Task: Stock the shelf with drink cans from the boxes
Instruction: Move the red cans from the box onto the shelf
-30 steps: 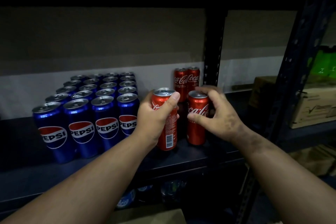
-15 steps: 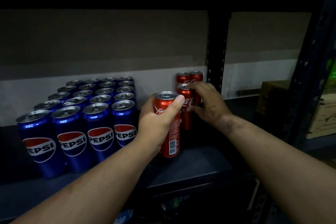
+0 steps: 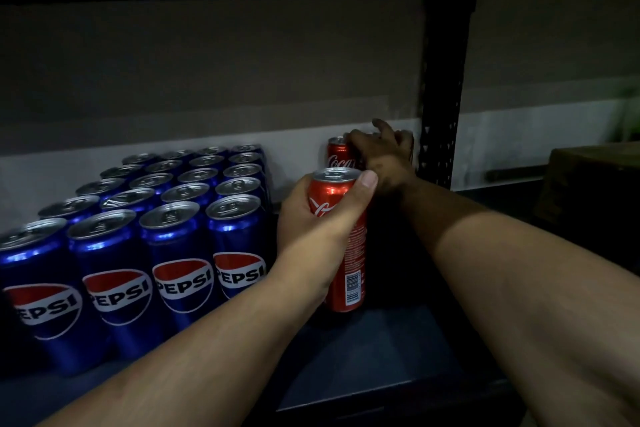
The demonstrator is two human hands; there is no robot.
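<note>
Red aluminium fills the left hand [image 3: 313, 218]: its fingers and thumb wrap the upper half of a Coca-Cola can [image 3: 343, 253], which stands upright with its base down at the dark shelf board [image 3: 363, 357], barcode facing out. Further back, the right hand [image 3: 381, 156] reaches to the rear of the shelf and lies over the tops of the back Coca-Cola cans [image 3: 338, 154], fingers curled down around them and one finger lifted; in the shadow I cannot tell how many cans sit under it or whether the fingers truly grip one. The held can stands in front of that back group, just right of a block of blue Pepsi cans [image 3: 180, 236] packed upright in tight rows four wide, from the front edge to the pale back wall [image 3: 207, 80]. A black perforated upright post [image 3: 441, 97] rises just right of the right hand, and a brownish box [image 3: 595, 184] sits dim at far right
</note>
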